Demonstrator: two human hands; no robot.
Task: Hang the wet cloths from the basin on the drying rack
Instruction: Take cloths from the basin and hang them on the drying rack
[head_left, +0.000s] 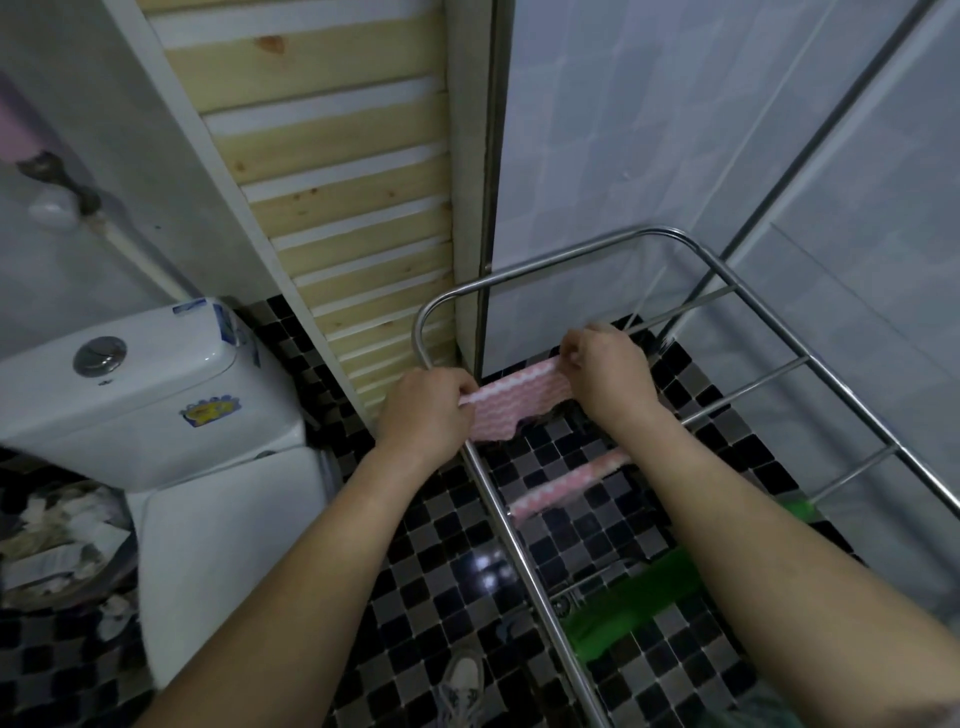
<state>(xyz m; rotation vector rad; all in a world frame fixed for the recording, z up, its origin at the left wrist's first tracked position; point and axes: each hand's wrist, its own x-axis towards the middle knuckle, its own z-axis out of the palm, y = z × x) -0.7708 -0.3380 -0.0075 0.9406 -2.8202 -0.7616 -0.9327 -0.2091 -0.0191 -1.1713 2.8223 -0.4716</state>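
My left grip (426, 410) and right grip (608, 369) pinch one pink cloth (519, 400) over the drying rack (571, 253). A second pink cloth (566, 480) and one green cloth (639, 597) hang there.

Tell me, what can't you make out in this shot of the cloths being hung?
Head view only.
Pink cloth: its ends are hidden inside the left hand and right hand.
Green cloth: blurred, partly behind the right forearm.
Drying rack: near end cut off by the bottom edge.
Shoe: partly cut off by the bottom edge.
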